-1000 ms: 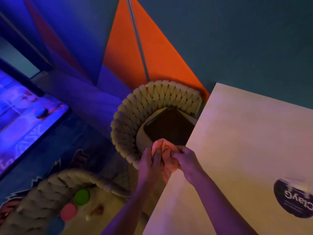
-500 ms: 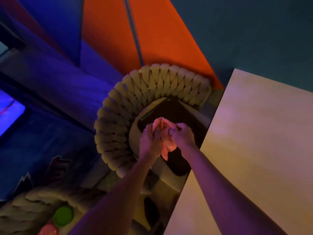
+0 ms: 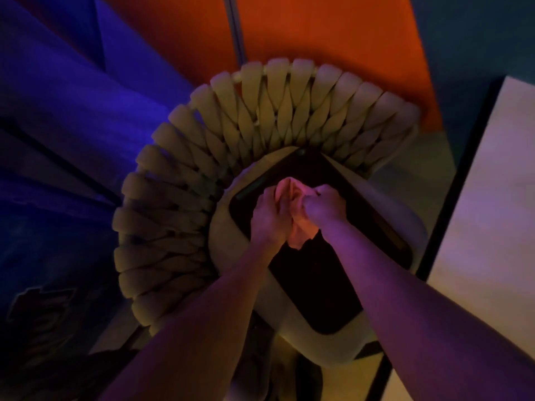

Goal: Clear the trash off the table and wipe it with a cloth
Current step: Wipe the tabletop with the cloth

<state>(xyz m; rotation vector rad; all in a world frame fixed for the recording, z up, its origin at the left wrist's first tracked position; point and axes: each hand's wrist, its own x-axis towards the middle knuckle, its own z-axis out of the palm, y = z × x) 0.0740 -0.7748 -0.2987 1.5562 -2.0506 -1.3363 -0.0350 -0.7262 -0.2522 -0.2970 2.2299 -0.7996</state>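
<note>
A: Entry, centre of frame. Where does the cloth (image 3: 296, 216) sit against the hands?

B: Between them. The left hand (image 3: 267, 219) curls its fingers round the cloth's left side; the right hand (image 3: 322, 206) pinches the upper right edge. A bunched fold pokes out above the knuckles, a tail hangs below them.

A: And under the hands?

B: A dark rectangular tray (image 3: 315, 273) lying on the seat of a woven chair (image 3: 202, 157). I cannot tell whether the cloth's tail touches the tray.

A: Counts?

B: One cloth, two hands, one tray, one chair. One pale table (image 3: 489, 215) at the right edge of frame, apart from the cloth.
</note>
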